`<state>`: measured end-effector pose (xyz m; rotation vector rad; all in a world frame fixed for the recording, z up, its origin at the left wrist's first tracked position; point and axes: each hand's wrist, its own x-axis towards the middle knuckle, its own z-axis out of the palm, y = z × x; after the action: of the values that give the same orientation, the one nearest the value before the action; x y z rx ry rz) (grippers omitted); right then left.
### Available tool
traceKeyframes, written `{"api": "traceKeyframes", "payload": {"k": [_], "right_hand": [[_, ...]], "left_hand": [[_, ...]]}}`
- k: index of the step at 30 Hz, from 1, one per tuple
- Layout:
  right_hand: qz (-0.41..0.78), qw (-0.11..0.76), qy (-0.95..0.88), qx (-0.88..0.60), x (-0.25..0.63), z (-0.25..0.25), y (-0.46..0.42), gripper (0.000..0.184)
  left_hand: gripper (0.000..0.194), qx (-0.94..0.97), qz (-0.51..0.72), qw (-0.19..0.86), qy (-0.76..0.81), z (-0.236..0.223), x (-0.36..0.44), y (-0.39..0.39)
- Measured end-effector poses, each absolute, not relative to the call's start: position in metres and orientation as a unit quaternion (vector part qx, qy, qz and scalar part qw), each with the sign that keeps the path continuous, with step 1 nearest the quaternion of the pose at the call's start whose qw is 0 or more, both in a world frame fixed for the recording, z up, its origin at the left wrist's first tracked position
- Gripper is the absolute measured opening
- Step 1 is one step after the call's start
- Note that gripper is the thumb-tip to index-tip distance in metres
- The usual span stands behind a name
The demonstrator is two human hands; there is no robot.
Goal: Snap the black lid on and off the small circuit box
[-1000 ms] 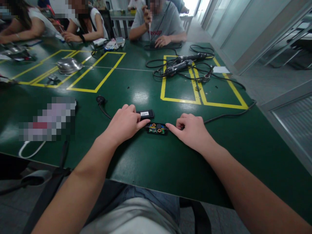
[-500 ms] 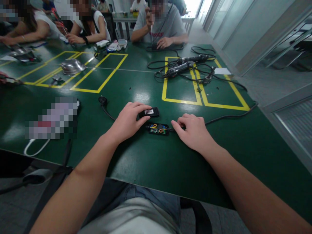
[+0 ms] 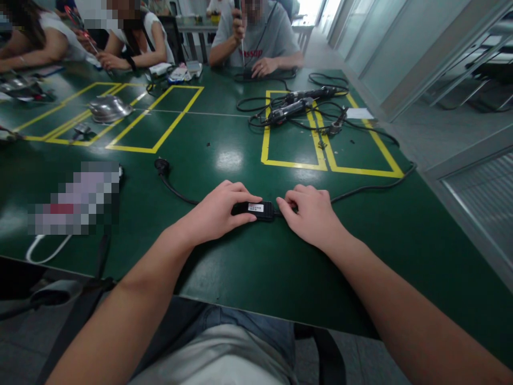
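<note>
My left hand grips a black plastic cover with a white label between thumb and fingers. The cover sits over the spot of the small circuit-board case, whose inside is hidden now. Whether the two halves are fully seated, I cannot tell. My right hand is closed around the black cable just right of the case. From the case's left side the cable runs under my left hand to a black power plug lying on the table.
A blurred-out pale object with a white strap lies at left. Black electric screwdrivers with coiled cables lie beyond, across yellow tape rectangles. A metal bowl-like part sits at back left. Several people work along the far side of the green table.
My left hand has brought the cover down toward me onto the open case, hiding its circuit board. My right hand keeps its hold on the cable. The view has shifted slightly.
</note>
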<state>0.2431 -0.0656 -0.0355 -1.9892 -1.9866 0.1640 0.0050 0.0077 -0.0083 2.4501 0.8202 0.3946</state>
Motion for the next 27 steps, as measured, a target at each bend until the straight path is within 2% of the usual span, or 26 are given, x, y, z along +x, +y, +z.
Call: {"api": "traceKeyframes", "payload": {"k": [11,16,18,21,25,27], "right_hand": [[0.054,0.181,-0.715,-0.673,0.242,-0.041,-0.066,0.037],[0.053,0.183,-0.712,-0.675,0.243,-0.040,-0.067,0.037],[0.058,0.182,-0.713,-0.675,0.243,-0.039,-0.067,0.039],[0.066,0.177,-0.716,-0.672,0.243,-0.036,-0.068,0.044],[0.063,0.167,-0.709,-0.682,0.244,-0.035,-0.068,0.050],[0.060,0.163,-0.707,-0.685,0.244,-0.034,-0.067,0.053]], "left_hand": [[0.035,0.903,0.149,0.271,0.298,-0.009,0.006,0.007],[0.029,0.850,0.213,0.319,0.362,-0.010,0.006,0.011],[0.022,0.833,0.227,0.276,0.422,-0.012,0.004,0.015],[0.014,0.836,0.186,0.195,0.477,-0.016,0.000,0.022],[0.008,0.865,0.166,0.159,0.445,-0.019,-0.004,0.026],[0.012,0.872,0.185,0.119,0.437,-0.017,-0.007,0.026]]}}
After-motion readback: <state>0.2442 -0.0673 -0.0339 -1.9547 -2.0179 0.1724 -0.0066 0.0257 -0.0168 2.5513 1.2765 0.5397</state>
